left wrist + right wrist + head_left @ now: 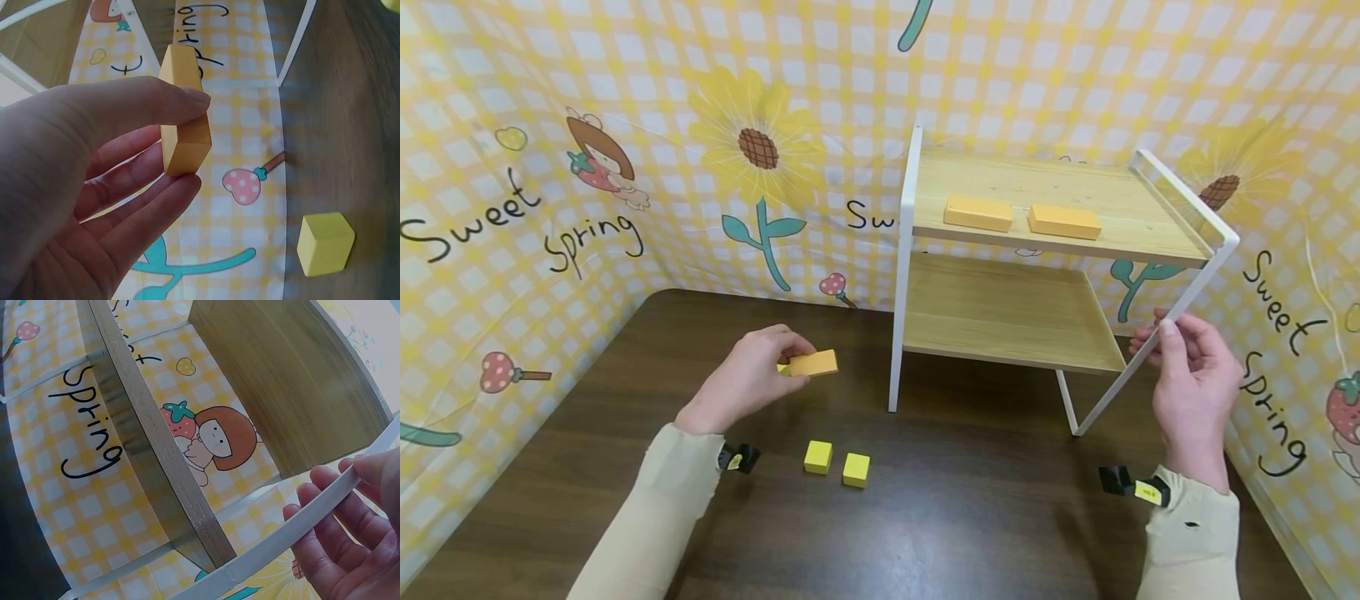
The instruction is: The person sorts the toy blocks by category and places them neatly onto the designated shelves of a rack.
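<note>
My left hand pinches an orange rectangular block between thumb and fingers, above the table and left of the shelf rack. In the left wrist view the thumb crosses the orange block and fingertips support its other side. A small yellow patch shows by those fingers in the head view; I cannot tell what it belongs to. At the two-tier wooden shelf rack, my right hand grips the white front leg on the right side, thumb on one face and fingers behind.
Two orange blocks, a left one and a right one, lie along the top shelf's front edge. Two yellow cubes sit on the dark wooden table. Checked cloth hangs behind and at the sides.
</note>
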Demonstrator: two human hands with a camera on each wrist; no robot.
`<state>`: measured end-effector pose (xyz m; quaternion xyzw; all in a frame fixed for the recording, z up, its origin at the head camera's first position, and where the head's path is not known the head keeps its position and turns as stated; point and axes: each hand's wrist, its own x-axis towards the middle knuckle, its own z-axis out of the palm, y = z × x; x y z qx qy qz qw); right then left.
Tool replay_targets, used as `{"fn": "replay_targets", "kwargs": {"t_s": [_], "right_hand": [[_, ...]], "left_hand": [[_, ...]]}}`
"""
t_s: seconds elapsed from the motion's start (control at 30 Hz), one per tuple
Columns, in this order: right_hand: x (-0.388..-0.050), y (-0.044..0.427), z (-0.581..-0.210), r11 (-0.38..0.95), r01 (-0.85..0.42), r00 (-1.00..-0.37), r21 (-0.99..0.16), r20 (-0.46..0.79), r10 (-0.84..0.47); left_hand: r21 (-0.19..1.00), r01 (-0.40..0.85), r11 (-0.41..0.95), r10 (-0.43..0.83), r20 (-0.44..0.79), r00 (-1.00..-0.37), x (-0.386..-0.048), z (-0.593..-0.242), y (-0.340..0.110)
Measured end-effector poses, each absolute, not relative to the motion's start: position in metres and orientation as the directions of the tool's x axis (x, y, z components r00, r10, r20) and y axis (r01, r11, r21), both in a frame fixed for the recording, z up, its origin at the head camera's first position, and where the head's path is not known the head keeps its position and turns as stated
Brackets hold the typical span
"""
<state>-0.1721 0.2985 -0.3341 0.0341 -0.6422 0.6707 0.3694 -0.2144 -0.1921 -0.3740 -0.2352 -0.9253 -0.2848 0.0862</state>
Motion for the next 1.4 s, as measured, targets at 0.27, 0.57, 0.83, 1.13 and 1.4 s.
{"fn": "replay_targets", "kwargs": {"t_s": [0.27,0.57,0.83,1.13,1.4], "right_hand": [[-0.172,0.298,-0.335,0.12,-0.519,-0.726,-0.846,0.511,0.461],[-0.173,0.299,-0.335,0.12,-0.522,-0.726,-0.845,0.514,0.458],[-0.173,0.299,-0.335,0.107,-0.534,-0.723,-0.839,0.518,0.457],[-0.172,0.298,-0.335,0.115,-0.534,-0.724,-0.838,0.523,0.449],[-0.172,0.299,-0.335,0.137,-0.521,-0.722,-0.843,0.521,0.455]], "left_hand": [[0.455,0.528,0.717,0.427,0.311,-0.849,-0.213,-0.372,-0.181],[0.458,0.529,0.715,0.444,0.287,-0.849,-0.209,-0.368,-0.169],[0.425,0.597,0.68,0.499,0.329,-0.802,-0.204,-0.364,-0.157],[0.407,0.623,0.668,0.516,0.35,-0.782,-0.199,-0.363,-0.146],[0.373,0.669,0.643,0.544,0.393,-0.741,-0.195,-0.358,-0.135]]}}
